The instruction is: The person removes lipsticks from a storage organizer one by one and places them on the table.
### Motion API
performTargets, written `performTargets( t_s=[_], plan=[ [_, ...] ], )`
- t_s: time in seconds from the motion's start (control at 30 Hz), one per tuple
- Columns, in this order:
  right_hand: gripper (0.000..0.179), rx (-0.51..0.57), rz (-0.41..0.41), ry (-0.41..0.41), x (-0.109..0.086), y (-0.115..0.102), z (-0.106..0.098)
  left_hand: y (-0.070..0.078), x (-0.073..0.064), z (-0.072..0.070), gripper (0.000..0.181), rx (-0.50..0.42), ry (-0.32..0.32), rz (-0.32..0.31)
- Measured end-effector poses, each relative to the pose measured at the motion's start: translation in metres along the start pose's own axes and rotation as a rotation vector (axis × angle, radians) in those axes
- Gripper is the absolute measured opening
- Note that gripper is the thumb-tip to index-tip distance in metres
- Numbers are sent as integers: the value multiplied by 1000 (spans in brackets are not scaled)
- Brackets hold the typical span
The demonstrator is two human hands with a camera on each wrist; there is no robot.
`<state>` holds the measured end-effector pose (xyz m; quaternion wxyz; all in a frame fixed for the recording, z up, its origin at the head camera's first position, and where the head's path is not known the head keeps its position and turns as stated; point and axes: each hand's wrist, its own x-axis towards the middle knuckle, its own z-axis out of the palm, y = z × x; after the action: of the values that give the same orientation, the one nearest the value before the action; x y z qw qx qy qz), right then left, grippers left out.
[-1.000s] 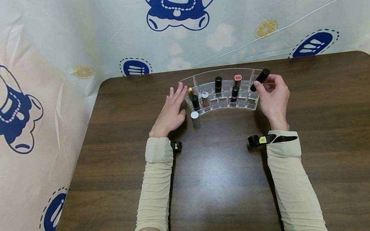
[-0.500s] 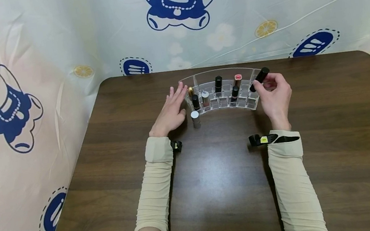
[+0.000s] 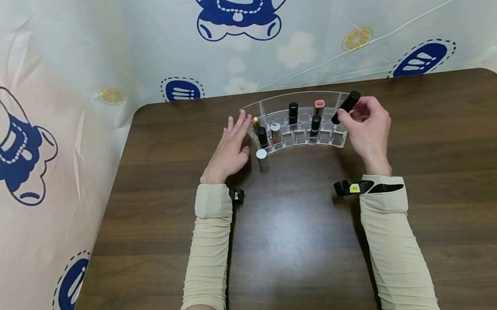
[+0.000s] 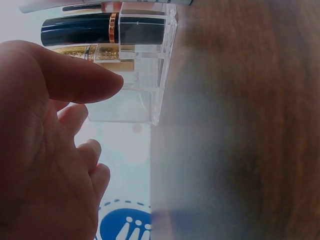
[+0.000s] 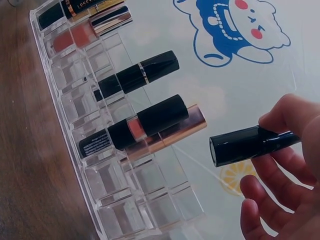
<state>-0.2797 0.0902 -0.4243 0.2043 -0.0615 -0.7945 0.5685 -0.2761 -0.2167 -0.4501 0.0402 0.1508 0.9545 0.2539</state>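
Note:
A clear, curved lipstick organizer (image 3: 304, 145) stands near the table's back edge, with several lipsticks in its slots. Between thumb and fingers, my right hand (image 3: 371, 130) pinches a black lipstick tube (image 3: 345, 107), tilted, above the organizer's right end. In the right wrist view, that tube's flat end points toward the slots, apart from them. My left hand (image 3: 227, 152) lies at the organizer's left end, fingers straight and spread. Its thumb is close to a black lipstick with a gold band (image 4: 77, 30) and a gold glittery one (image 4: 75, 51) in the left wrist view.
A grey tube with a white top (image 3: 262, 160) stands by the organizer's front left corner. Among the slotted lipsticks are a black one (image 3: 293, 113) and a rose-gold one (image 3: 320, 107). A printed curtain (image 3: 264, 62) hangs behind the brown table (image 3: 300, 253).
My right hand has shifted slightly, bringing the black tube a little left and tilting it further over the organizer's right end. My left hand stays where it was.

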Motion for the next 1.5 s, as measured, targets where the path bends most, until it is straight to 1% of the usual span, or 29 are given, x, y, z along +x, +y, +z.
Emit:
performTargets(
  t_s=[0.3, 0.73, 1.13, 1.33, 1.5],
  plan=[
    [22, -16, -15, -51, -3, -5, 1, 0, 0, 0, 76, 3, 3, -3],
    [25, -44, -88, -192, -8, -12, 5, -2, 0, 1, 76, 3, -3, -7],
    [24, -55, -136, -247, -13, -16, 10, 0, 1, 1, 74, 7, -2, -8],
    [21, -41, -160, -275, -16, -19, 15, 0, 0, 1, 75, 5, -3, -5],
    [22, -23, -167, -299, -19, -22, 17, 0, 0, 0, 75, 2, -2, -1]
  ],
)
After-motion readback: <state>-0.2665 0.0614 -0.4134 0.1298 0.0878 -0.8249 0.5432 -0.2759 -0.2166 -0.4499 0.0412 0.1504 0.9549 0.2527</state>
